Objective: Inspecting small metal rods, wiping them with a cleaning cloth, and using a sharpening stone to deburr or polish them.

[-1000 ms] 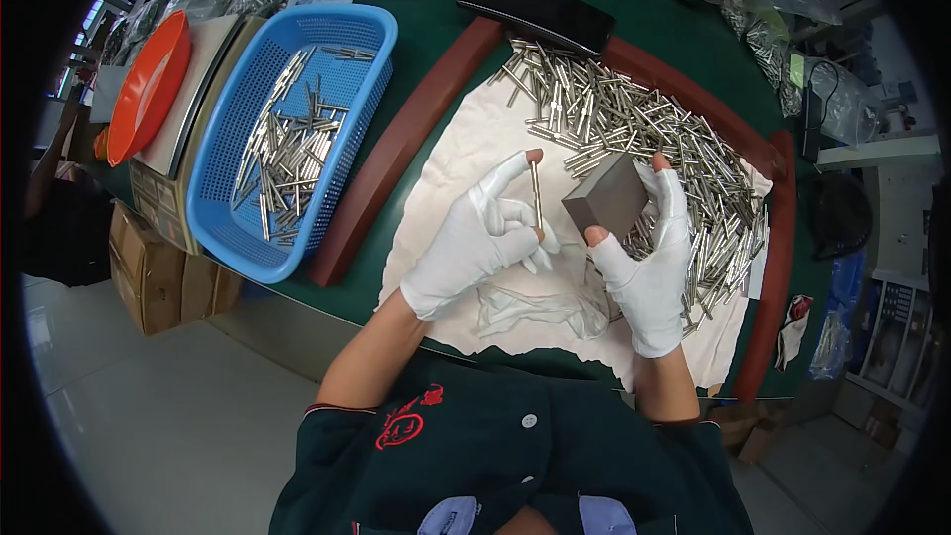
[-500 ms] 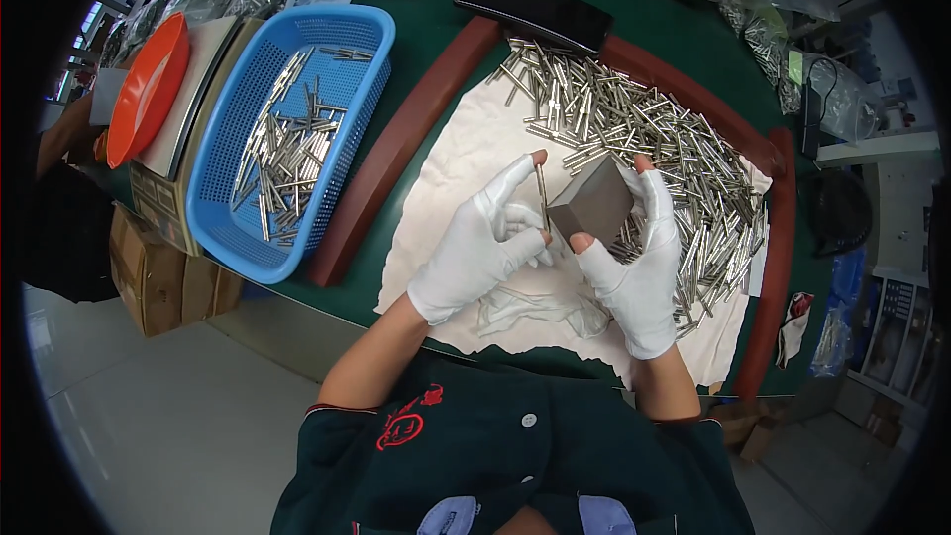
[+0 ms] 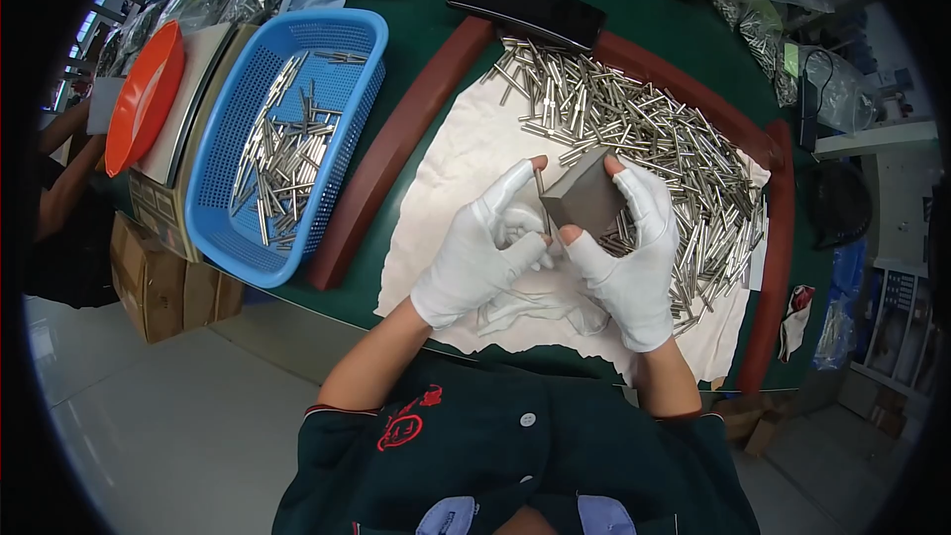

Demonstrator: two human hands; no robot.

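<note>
Head view: we had L hand [image 3: 471,263] thumb + index spread, pinching a rod [image 3: 541,188] by its ends, prob. to leave its side bare. Our R hand [image 3: 636,272], half spread, gripped the block [image 3: 592,200] by opp. edges. Rod looked thin, silvery, over the cloth [image 3: 446,168], right beside block; contact unclear.

Free cloth [image 3: 448,173] between rod heap [image 3: 654,119] and rail [image 3: 404,142] of unclear height

1 red emblem [image 3: 400,430] on green shirt [image 3: 614,446]; lettering illegible.
</note>
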